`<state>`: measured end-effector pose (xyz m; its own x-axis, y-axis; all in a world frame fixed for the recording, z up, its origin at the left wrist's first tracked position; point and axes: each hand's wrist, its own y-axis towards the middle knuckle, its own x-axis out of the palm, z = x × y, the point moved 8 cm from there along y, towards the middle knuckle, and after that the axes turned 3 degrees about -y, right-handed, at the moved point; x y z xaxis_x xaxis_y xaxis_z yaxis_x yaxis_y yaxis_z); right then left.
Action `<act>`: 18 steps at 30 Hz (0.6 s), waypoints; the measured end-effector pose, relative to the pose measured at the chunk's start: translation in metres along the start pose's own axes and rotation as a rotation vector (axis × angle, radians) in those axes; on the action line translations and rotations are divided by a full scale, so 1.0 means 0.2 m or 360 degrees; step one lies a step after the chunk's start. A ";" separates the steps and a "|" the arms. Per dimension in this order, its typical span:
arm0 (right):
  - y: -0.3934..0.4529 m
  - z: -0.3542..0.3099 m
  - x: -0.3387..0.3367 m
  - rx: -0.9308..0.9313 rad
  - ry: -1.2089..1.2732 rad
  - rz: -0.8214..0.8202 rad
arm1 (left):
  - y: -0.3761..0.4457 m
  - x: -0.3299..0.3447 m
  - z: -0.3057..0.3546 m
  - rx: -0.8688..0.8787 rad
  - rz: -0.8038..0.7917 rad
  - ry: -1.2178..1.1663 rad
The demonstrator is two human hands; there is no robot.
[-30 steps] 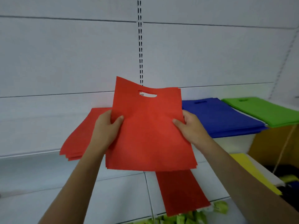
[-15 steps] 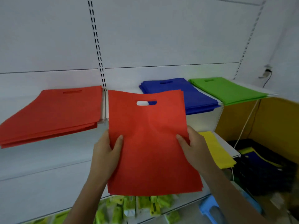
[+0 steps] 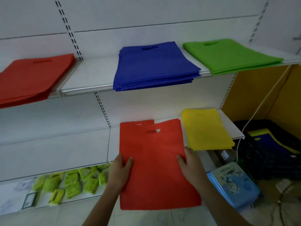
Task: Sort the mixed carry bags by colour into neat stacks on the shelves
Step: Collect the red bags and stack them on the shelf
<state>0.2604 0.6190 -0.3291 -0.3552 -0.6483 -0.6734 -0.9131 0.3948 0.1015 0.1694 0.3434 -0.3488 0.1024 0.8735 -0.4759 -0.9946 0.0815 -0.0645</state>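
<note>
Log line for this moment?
step: sorting red | left hand and right hand: grip red bags | top shelf: red stack, blue stack, green stack

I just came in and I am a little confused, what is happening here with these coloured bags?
A person is sorting carry bags by colour. Both hands, left hand and right hand, hold a bundle of red bags by its sides. The upper shelf carries a red stack, blue stack and green stack; a yellow stack lies lower.
</note>
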 end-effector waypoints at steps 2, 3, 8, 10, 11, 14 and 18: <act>0.08 0.08 0.10 0.0015 -0.0049 -0.0066 | 0.02 0.05 -0.05 -0.0035 0.0058 0.0042; 0.12 0.11 0.16 0.0028 -0.0075 -0.0105 | 0.05 0.07 -0.08 -0.0056 0.0096 0.0067; 0.41 0.17 0.46 0.0035 -0.0220 -0.0196 | 0.30 0.13 -0.22 -0.0138 0.0178 0.0246; 0.53 0.18 0.58 0.0044 -0.0240 -0.0230 | 0.44 0.15 -0.29 -0.0170 0.0157 0.0311; 0.59 0.19 0.64 0.0038 -0.0253 -0.0247 | 0.52 0.15 -0.32 -0.0166 0.0144 0.0324; 0.80 0.23 0.79 0.0043 -0.0323 -0.0257 | 0.77 0.16 -0.39 -0.0131 0.0088 0.0409; 1.02 0.31 0.92 0.0142 -0.0472 -0.0306 | 1.04 0.16 -0.48 -0.0106 -0.0012 0.0524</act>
<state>0.0207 0.6203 -0.4772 -0.0931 -0.5044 -0.8585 -0.9320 0.3475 -0.1031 -0.0321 0.3415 -0.4619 0.1207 0.6700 -0.7325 -0.9916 0.0464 -0.1209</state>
